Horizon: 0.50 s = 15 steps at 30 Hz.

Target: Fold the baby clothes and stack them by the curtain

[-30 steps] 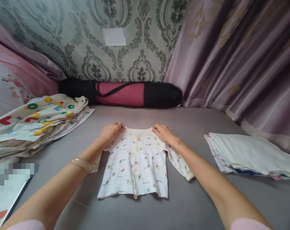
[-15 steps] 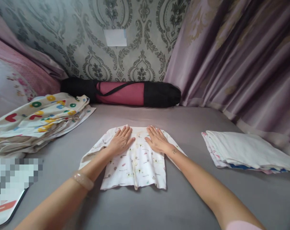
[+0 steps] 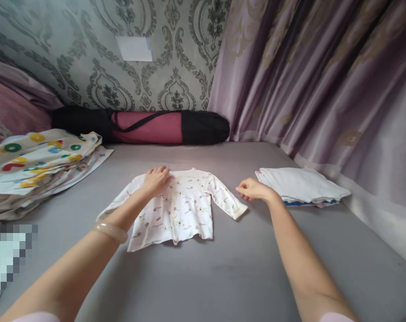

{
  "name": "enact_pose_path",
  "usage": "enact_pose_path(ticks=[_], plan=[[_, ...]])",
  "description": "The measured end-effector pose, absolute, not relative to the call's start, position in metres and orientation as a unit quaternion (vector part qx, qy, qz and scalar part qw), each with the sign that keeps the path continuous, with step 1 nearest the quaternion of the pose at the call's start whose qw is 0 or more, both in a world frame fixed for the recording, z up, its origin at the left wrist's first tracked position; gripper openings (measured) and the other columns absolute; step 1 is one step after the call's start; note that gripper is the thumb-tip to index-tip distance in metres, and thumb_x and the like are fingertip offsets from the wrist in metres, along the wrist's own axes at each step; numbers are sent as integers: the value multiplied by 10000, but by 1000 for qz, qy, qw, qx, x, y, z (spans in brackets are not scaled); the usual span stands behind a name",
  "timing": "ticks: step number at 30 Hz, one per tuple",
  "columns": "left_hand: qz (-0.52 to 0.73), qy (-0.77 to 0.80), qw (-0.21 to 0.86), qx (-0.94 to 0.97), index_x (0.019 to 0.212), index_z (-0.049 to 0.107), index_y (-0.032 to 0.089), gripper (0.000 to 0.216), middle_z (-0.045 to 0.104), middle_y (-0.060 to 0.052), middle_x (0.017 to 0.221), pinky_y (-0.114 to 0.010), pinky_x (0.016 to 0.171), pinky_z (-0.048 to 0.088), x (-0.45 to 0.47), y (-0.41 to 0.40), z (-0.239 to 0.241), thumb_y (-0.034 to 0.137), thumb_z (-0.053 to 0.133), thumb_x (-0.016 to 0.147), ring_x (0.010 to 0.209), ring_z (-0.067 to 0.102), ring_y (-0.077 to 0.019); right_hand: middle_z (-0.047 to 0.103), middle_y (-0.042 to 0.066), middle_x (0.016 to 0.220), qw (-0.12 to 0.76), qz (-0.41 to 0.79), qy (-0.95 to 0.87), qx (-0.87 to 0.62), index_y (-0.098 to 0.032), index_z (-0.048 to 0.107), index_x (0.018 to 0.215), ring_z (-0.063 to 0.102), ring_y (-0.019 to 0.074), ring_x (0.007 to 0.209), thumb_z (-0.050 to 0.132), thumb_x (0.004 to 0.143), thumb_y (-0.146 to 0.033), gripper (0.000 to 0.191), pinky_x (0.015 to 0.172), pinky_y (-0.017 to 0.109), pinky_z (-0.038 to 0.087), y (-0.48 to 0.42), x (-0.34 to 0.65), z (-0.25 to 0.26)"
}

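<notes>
At 9 o'clock lies a pile [image 3: 38, 161] of printed cloth. The left hand [image 3: 155, 180] presses the shirt [image 3: 179, 210], which lies flat at the centre of the bed [image 3: 223, 277]. Its fingers are bent; whether they pinch cloth cannot be determined. The right hand [image 3: 254, 190], loosely curled and empty, hovers beside the sleeve [image 3: 228, 201]. Risk: a one-sided pull would bunch the shirt. The stack [image 3: 300, 183] at 3 o'clock crowds that sleeve.

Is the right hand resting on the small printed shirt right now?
No, the right hand is off the shirt, past its sleeve end and near the folded stack; only the left hand is on it.
</notes>
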State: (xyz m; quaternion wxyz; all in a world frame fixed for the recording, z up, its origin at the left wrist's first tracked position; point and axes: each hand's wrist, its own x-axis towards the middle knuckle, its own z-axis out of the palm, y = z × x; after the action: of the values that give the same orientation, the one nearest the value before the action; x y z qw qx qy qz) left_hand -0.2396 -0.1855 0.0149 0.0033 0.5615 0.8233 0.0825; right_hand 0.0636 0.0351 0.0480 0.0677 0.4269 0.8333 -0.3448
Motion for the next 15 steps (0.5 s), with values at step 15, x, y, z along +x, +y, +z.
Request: enact_pose_path(ticks=[15], plan=[[322,660,43,677,1226,590,152,390,603,-160,1298,-392,1064,432,-160,-97,-33,273,331,961,1227,550,-231,547,-52,544,39,-395,843,363,-164,617,660,463,77,516,685,639,-218,89,455,178,297,34,73,41]])
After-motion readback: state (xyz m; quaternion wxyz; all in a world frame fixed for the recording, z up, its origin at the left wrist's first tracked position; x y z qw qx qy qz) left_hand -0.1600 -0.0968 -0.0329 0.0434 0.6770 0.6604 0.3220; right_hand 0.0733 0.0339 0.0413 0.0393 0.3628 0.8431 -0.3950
